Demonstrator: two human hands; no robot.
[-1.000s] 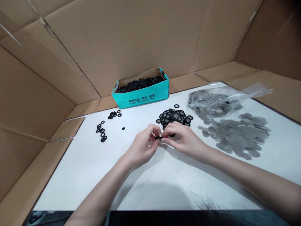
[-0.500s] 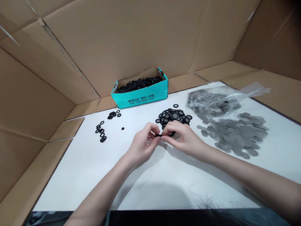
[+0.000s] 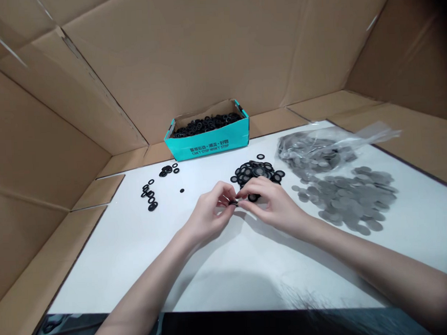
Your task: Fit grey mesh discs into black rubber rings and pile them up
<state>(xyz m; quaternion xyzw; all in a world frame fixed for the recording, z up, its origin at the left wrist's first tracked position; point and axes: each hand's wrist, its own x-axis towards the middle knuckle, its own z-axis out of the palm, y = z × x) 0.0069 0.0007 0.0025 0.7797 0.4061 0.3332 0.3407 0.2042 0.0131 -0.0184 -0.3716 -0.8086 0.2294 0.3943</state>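
Observation:
My left hand (image 3: 211, 213) and my right hand (image 3: 270, 203) meet over the middle of the white table (image 3: 138, 248). Together their fingertips pinch a small black rubber ring (image 3: 233, 203). Another black ring (image 3: 252, 197) shows under my right hand's fingers. Just behind the hands lies a pile of black rings fitted with grey discs (image 3: 256, 171). To the right is a heap of loose grey mesh discs (image 3: 351, 197).
A teal box (image 3: 208, 140) full of black rings stands at the back. Loose black rings (image 3: 150, 193) are scattered at the left. A clear plastic bag (image 3: 318, 149) holds more grey discs at the back right. Cardboard walls (image 3: 186, 56) surround the table.
Both hands have stayed together on the ring, with only small finger movements. The view has shifted slightly.

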